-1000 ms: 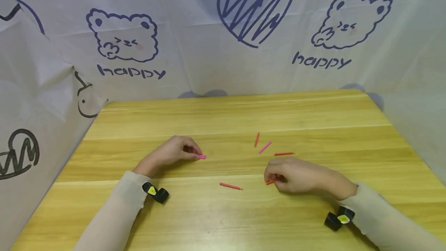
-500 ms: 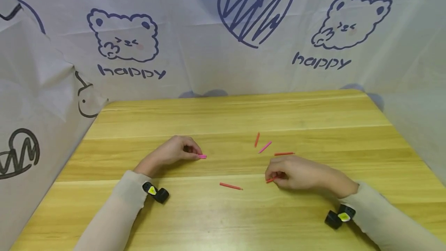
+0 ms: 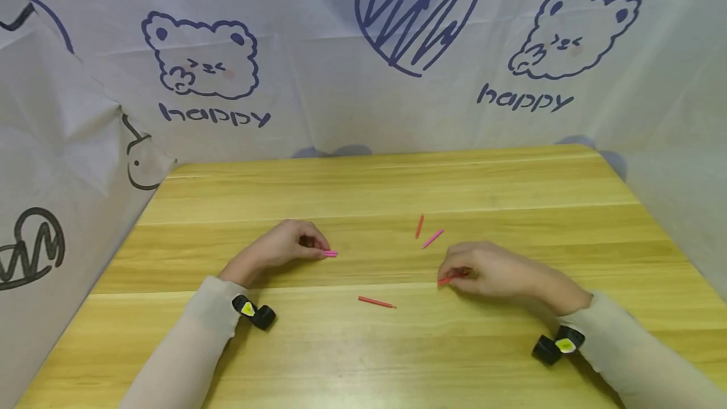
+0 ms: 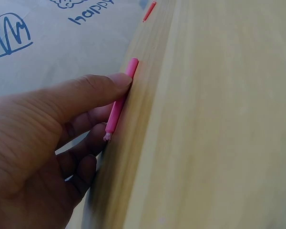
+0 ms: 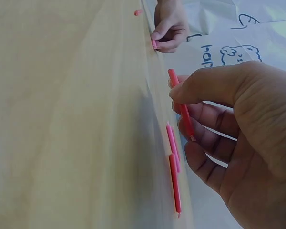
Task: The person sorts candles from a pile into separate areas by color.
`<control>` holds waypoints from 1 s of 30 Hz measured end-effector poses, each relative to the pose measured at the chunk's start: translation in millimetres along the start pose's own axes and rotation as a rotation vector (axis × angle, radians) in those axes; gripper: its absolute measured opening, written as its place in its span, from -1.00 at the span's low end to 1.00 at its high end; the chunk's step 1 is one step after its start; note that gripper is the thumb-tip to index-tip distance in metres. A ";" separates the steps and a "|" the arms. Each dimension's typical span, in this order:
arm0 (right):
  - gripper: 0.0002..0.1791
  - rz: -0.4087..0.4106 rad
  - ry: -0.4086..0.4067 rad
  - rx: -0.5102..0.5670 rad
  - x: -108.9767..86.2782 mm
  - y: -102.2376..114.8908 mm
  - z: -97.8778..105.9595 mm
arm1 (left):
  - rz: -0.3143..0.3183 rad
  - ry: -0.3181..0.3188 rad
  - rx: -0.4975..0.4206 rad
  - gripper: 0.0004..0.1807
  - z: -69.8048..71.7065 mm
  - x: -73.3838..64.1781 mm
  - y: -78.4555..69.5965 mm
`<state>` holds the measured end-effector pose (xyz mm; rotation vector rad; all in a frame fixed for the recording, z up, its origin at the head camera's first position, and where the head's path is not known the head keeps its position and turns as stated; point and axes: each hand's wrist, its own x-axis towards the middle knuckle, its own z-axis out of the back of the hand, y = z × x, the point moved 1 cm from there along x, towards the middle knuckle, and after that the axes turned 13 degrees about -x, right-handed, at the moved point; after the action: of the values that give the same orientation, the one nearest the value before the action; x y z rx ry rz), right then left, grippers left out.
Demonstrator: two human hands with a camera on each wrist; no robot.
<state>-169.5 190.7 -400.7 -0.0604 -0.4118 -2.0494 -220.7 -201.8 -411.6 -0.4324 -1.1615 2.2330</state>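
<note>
A small pink candle (image 4: 115, 114) with a short wick is pinched by my left hand (image 3: 286, 243) between thumb and fingertips, low over the table. My right hand (image 3: 491, 269) pinches a red candle (image 5: 185, 114) the same way, a little above the wood. On the tabletop between the hands lies another red candle (image 3: 377, 302). Farther back, a red candle (image 3: 419, 226) and a pink candle (image 3: 433, 239) lie near each other. The right hand covers one more red candle (image 5: 175, 183) in the head view; the right wrist view shows it below the fingers.
The wooden table (image 3: 244, 358) ends at a white cloth (image 3: 318, 100) with bear and heart drawings, which hangs behind it and along the left side. Black wrist cameras (image 3: 263, 317) sit at both sleeve cuffs.
My right hand has moved slightly away from me and to the right with its red candle, now covering the red candle behind it. My left hand stays in place.
</note>
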 end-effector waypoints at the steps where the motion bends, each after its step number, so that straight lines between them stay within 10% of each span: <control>1: -0.84 0.001 -0.003 -0.003 -0.3 -0.8 0.7 | 0.000 0.000 0.000 -0.94 -0.1 0.1 0.2; 30: -0.83 -0.180 -0.027 -0.030 -7.0 -21.1 18.4 | 0.022 -0.003 -0.010 -0.95 -0.1 -0.1 1.1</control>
<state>-186.5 211.6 -390.4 -0.0720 -0.4155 -2.2347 -221.0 -202.3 -412.6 -0.4487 -1.1755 2.2478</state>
